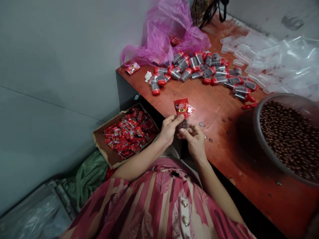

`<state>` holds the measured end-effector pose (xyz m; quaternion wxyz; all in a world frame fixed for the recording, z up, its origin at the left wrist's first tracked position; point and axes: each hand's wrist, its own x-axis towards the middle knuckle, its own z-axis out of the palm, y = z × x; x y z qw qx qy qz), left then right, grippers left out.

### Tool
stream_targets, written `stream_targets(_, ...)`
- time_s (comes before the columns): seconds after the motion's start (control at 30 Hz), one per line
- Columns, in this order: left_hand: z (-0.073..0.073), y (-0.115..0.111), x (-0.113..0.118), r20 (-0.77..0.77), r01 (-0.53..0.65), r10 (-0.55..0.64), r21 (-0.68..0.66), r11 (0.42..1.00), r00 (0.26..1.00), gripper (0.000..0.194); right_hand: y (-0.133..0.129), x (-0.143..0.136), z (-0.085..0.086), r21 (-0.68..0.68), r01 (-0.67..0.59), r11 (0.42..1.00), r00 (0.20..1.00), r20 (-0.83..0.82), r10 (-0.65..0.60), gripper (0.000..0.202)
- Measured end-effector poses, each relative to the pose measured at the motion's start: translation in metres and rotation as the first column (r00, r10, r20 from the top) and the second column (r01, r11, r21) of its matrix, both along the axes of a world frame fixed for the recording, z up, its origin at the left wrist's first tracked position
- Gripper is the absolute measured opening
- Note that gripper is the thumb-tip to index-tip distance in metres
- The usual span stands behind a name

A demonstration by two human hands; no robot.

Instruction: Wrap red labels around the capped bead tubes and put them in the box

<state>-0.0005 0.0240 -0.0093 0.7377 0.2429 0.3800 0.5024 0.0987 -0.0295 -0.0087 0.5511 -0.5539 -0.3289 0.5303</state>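
Observation:
A small red printed packet (181,107) is held upright over the table's near edge, with dark round candies showing through its lower part. My left hand (169,128) pinches its left side between thumb and fingers. At the bottom right of the packet, my right hand (193,137) is closed on the lower end with thumb and fingertips. Behind the packet's right edge a bit of shiny red-and-white wrapper shows; I cannot tell whether it is a separate piece. Several clear tubes with red caps (185,74), filled with dark candies, lie in a heap beyond my hands.
A cardboard box (114,159) full of red packets stands below the table's left edge. On the red table (211,116) are a large tub (258,116) of brown candy balls, a pile of clear tubes (281,63), and a pink plastic bag (159,43). A wall rises at left.

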Motion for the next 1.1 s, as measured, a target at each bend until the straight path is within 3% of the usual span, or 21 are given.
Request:
stream_targets(0.1,0.003,0.001,0.000,0.042,0.046,-0.045,-0.009,0.999,0.998,0.043,-0.002,-0.002,0.002,-0.020,0.047,0.999,0.998,0.037,-0.046,0.029)
stream_targets(0.23,0.002,0.005,-0.001,-0.022,0.120,-0.120,0.000,0.993,0.993,0.040,-0.002,0.000,0.002,-0.021,0.052,0.998,0.996,0.070,-0.050,0.030)
stream_targets(0.47,0.001,0.004,0.003,-0.001,0.143,-0.143,-0.033,0.989,0.990,0.033,-0.006,-0.007,0.001,0.031,0.118,0.993,0.979,0.166,-0.122,0.026)
stream_targets(0.57,0.003,-0.003,0.003,-0.019,0.151,-0.151,-0.030,0.988,0.988,0.035,-0.004,-0.009,0.002,0.032,0.130,0.991,0.987,0.093,-0.132,0.023)
stream_targets(0.77,0.006,-0.013,0.001,0.006,0.135,-0.134,-0.034,0.990,0.991,0.041,0.003,-0.007,-0.001,-0.064,0.085,0.994,0.953,-0.285,-0.099,0.017)
stream_targets(0.9,0.004,-0.009,0.002,0.083,0.074,-0.070,-0.047,0.996,0.994,0.049,0.001,-0.006,-0.005,-0.064,0.132,0.989,0.960,-0.241,-0.144,0.018)
stream_targets(1.1,-0.004,-0.014,0.010,-0.011,0.043,-0.044,-0.080,0.996,0.999,0.046,-0.004,-0.014,-0.011,-0.026,0.230,0.973,0.966,-0.119,-0.232,0.021)
